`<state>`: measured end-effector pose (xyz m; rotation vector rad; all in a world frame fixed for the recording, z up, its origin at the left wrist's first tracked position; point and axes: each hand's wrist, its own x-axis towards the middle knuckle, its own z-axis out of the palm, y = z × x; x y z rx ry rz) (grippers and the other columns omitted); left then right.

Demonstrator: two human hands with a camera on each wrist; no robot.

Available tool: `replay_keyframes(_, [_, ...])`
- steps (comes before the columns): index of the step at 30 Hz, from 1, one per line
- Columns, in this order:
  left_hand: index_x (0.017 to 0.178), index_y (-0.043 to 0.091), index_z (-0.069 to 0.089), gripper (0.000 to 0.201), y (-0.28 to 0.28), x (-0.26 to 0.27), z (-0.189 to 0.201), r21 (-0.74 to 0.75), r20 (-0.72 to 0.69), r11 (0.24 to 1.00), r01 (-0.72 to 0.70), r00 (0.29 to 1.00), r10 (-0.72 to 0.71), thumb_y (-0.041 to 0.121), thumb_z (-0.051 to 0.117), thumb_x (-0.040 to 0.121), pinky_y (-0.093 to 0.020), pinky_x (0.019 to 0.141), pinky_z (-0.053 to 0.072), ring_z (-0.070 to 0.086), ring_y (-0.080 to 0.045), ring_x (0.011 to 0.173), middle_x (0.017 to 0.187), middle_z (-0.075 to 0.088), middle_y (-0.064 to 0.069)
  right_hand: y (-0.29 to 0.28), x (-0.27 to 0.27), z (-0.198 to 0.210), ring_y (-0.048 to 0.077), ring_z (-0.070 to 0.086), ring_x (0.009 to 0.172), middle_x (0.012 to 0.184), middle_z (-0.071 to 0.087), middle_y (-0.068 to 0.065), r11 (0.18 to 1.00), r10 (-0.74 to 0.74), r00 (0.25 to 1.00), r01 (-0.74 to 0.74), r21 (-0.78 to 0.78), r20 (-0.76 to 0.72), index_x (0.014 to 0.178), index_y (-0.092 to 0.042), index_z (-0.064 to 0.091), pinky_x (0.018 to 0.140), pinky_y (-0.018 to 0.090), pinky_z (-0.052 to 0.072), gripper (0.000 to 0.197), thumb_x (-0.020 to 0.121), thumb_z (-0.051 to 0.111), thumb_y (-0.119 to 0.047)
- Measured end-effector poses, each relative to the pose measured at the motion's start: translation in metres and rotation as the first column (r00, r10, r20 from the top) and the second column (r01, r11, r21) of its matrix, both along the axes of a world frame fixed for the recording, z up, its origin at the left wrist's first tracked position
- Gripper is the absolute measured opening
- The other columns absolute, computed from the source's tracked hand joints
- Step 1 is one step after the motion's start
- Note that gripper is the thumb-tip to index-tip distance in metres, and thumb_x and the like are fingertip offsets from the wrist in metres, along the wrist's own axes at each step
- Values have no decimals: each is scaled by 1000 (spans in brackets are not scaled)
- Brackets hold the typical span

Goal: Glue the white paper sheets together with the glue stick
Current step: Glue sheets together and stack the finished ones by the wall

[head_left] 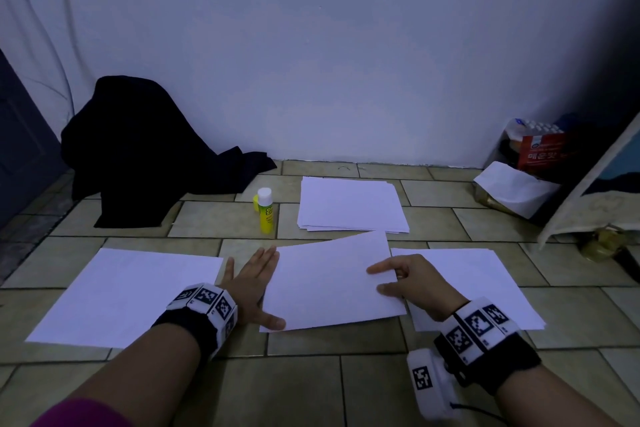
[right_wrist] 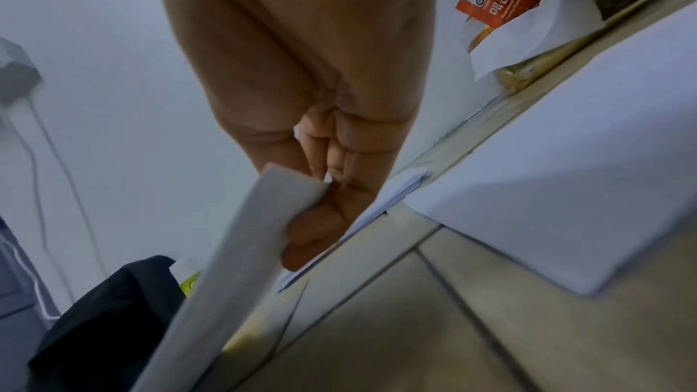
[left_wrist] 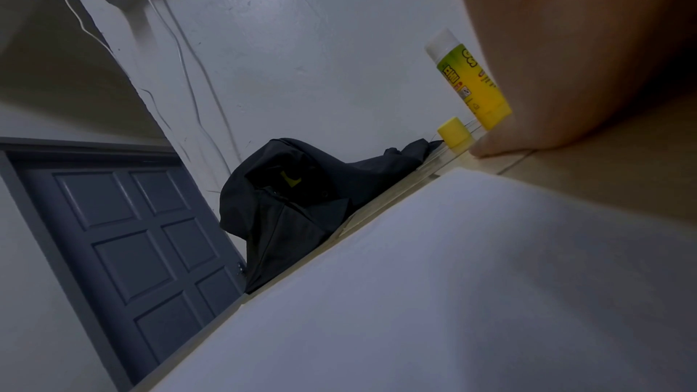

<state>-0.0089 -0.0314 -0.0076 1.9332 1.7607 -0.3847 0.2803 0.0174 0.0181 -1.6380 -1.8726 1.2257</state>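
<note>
Right hand (head_left: 412, 282) pinched right edge of white sheet (head_left: 329, 284), lifted off tiled floor (head_left: 311, 385). Left hand (head_left: 251, 288) lay flat, fingers straight, at sheet's left edge. Glue stick (head_left: 265, 210) stood upright, uncapped, yellow cap (left_wrist: 455, 132) beside it, left of paper stack (head_left: 349, 204). More sheets lay either side.

Both forearms reach forward, a marker band on each wrist. The left hand (head_left: 254, 282) lies flat, palm down, fingers straight and spread, thumb out sideways. The right hand (head_left: 410, 279) pinches a sheet (head_left: 329, 284) edge between thumb and forefinger.
</note>
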Motion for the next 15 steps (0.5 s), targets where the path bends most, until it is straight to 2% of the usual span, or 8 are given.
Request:
replay_keyframes(3, [147, 12, -28, 124, -2, 1, 7, -14, -6, 1000, 1, 1000, -1, 64, 62, 80, -53, 113, -15, -26, -15, 144, 155, -34, 1, 9, -1, 8, 39, 63, 97, 108, 67, 24, 1000, -10, 999, 11, 25, -43, 86, -35, 74, 90, 45, 53, 39, 78, 70, 3])
replay_keyframes(5, [146, 13, -29, 127, -2, 1, 9, -24, -5, 1000, 3, 1000, -3, 68, 61, 77, -53, 113, -15, -26, -15, 144, 154, -34, 1, 17, 0, 20, 26, 65, 80, 102, 70, 15, 997, -58, 994, 63, 44, -95, 98, -23, 72, 76, 27, 55, 37, 83, 62, 9])
replay_keyframes(6, [146, 14, -30, 133, -1, 0, 9, -34, 1, 999, 6, 1000, -6, 77, 58, 70, -53, 113, -16, -27, -14, 143, 154, -34, 1, 22, 1, 26, 18, 60, 70, 93, 71, 8, 993, -92, 989, 99, 57, -118, 103, -20, 70, 66, 23, 51, 37, 85, 59, 10])
replay_keyframes(8, [146, 16, -31, 156, 0, -3, 8, -56, 27, 998, 21, 999, -19, 102, 35, 33, -53, 112, -17, -28, -12, 142, 153, -35, 4, 36, 5, 37, 8, 47, 50, 64, 67, -8, 981, -159, 973, 175, 85, -165, 109, -16, 67, 49, 18, 40, 36, 88, 55, 10])
replay_keyframes(10, [146, 17, -31, 167, 3, -5, 7, -58, 30, 997, 41, 999, -39, 104, 15, 11, -53, 111, -17, -30, -10, 140, 148, -39, 10, 53, 7, 42, 6, 45, 53, 72, 66, -5, 961, -216, 956, 244, 128, -201, 112, -11, 68, 45, 13, 36, 34, 89, 53, 9])
replay_keyframes(12, [147, 16, -30, 157, 3, -4, 5, -46, 15, 998, 32, 999, -31, 104, 31, 31, -54, 112, -17, -31, -9, 139, 145, -42, 9, 72, 5, 43, 12, 51, 67, 95, 63, 8, 942, -237, 952, 274, 192, -193, 114, -5, 67, 50, 13, 41, 33, 88, 52, 9])
replay_keyframes(14, [147, 14, -29, 142, 2, -1, 7, -37, -4, 999, 28, 1000, -28, 92, 48, 57, -54, 112, -16, -29, -13, 142, 152, -37, 3, 90, -1, 39, 14, 52, 68, 100, 62, 12, 926, -253, 957, 282, 250, -142, 117, -5, 66, 57, 18, 43, 35, 89, 50, 7])
replay_keyframes(15, [147, 14, -29, 148, 2, -1, 8, -39, -6, 999, 30, 1000, -30, 98, 42, 48, -55, 112, -15, -28, -14, 143, 154, -35, 2, 98, -5, 36, 16, 56, 75, 105, 63, 13, 919, -266, 959, 284, 272, -101, 118, -6, 66, 65, 22, 45, 35, 89, 49, 5])
